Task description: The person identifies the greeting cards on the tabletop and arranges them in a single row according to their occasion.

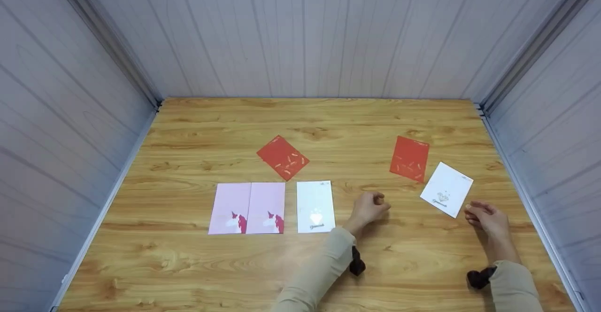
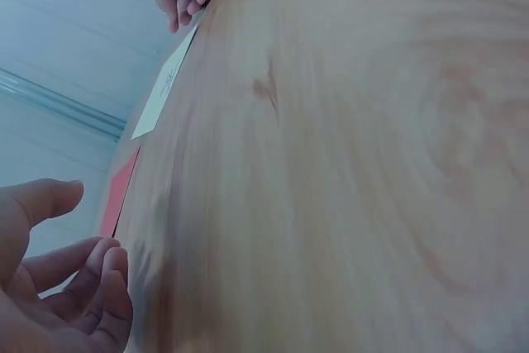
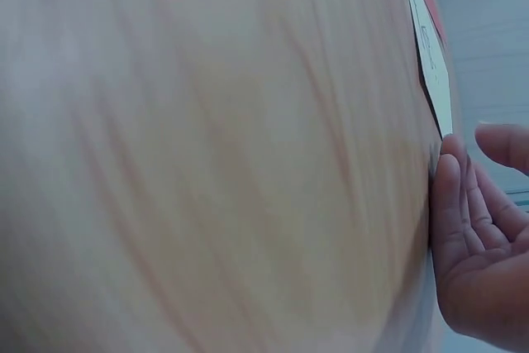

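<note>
My left hand [image 1: 368, 210] hovers over the table between two white cards, fingers loosely bent, thumb apart and nothing held [image 2: 62, 279]. Left of it lies a white card [image 1: 313, 201] with a pale heart design. On the right, a tilted white card [image 1: 448, 187] lies just beyond the fingertips of my right hand [image 1: 490, 220]. In the right wrist view, that hand's thumb stands away from its fingers, which are close to the white card's edge [image 3: 431, 55]; whether they touch it I cannot tell. Behind the tilted card lies a red card [image 1: 409, 158].
Two pink cards with unicorn pictures, a left one [image 1: 230, 199] and a right one [image 1: 266, 199], lie side by side at the left. Another red card [image 1: 281, 156] lies askew behind them. Pale panel walls [image 1: 324, 35] enclose the wood-grain table [image 1: 188, 274] at back and sides.
</note>
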Tool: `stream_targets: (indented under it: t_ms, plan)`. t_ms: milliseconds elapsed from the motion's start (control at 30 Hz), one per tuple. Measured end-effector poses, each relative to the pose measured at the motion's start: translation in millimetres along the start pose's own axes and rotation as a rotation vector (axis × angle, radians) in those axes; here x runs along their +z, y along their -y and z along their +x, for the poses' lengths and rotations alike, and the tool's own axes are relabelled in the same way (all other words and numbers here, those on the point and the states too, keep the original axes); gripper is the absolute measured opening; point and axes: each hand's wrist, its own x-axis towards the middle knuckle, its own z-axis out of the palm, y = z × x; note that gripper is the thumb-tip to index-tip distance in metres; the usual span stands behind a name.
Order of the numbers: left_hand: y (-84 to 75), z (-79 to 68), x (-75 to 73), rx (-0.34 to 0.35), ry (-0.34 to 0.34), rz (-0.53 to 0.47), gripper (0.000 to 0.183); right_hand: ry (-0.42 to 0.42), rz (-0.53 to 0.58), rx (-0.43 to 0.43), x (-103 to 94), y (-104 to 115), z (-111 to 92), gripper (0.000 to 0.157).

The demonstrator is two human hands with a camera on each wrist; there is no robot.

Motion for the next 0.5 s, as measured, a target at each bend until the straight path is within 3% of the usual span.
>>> stream_targets:
  t_ms: [233,500]
  plan:
    - [-14.6,8.4,18.8,-0.026,0.011,0.021,0.029,-0.008,-0.017,0.038,-1.0,1.1,1.6,0.011]
    - [-23.8,18.2,37.0,0.064,-0.042,0.186,0.021,-0.001,-0.039,0.036,0.6,1.5,2.2,0.007]
